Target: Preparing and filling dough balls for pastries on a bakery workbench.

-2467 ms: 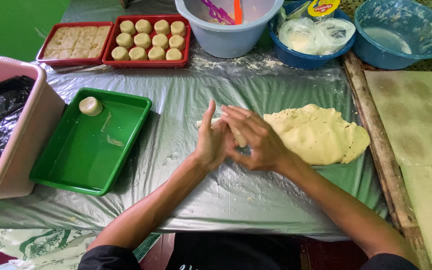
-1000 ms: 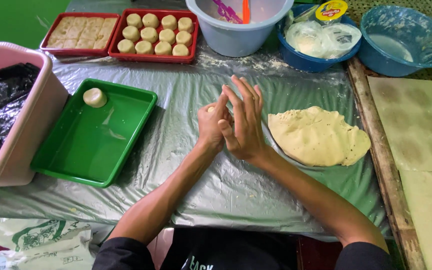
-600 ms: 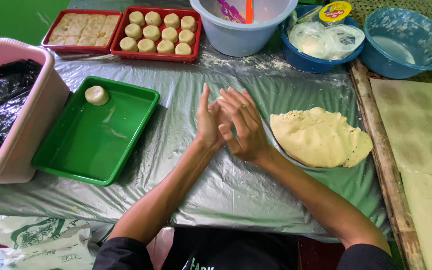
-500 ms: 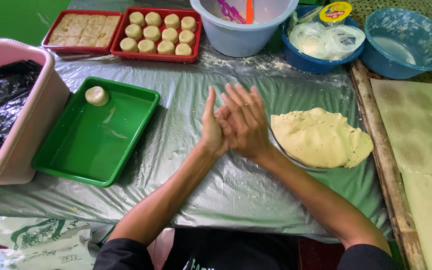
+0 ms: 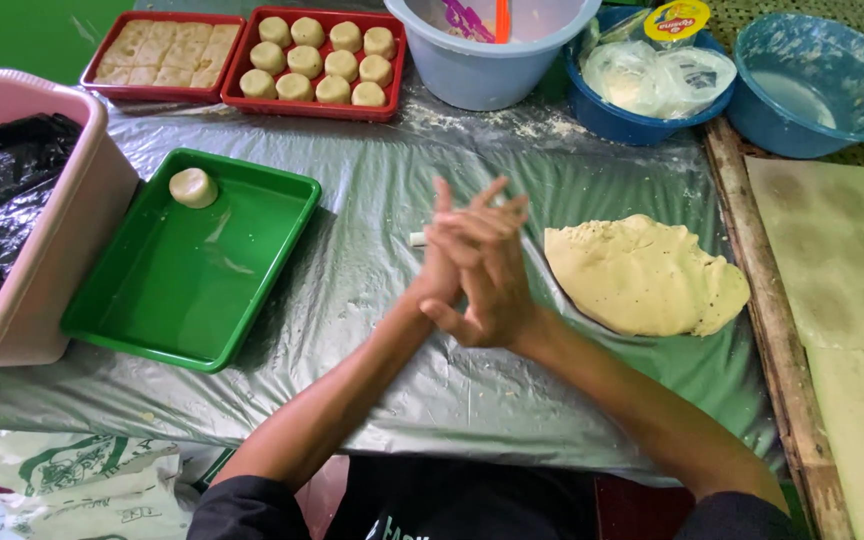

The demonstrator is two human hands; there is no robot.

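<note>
Since half a second ago the right hand [image 5: 492, 275] has slid a little across the left hand [image 5: 444, 262], and both remain pressed palm to palm at mid frame, fingers straight and angled upward. Whatever lies between the palms is hidden, so I cannot tell what they grip.

At the far left sits a pink bin [image 5: 72, 230] lined with black plastic. Right of it lies a green tray [image 5: 182, 290] with one round dough piece [image 5: 193, 187] in its upper left corner. Along the top edge stand two red trays [image 5: 242, 60] of shaped pieces, then a pale bucket [image 5: 487, 60] and two blue bowls [image 5: 812, 85]. Just right of the hands, the dough mass [image 5: 642, 275] rests on the plastic sheet [image 5: 382, 230], close to the right wrist but apart from it.
</note>
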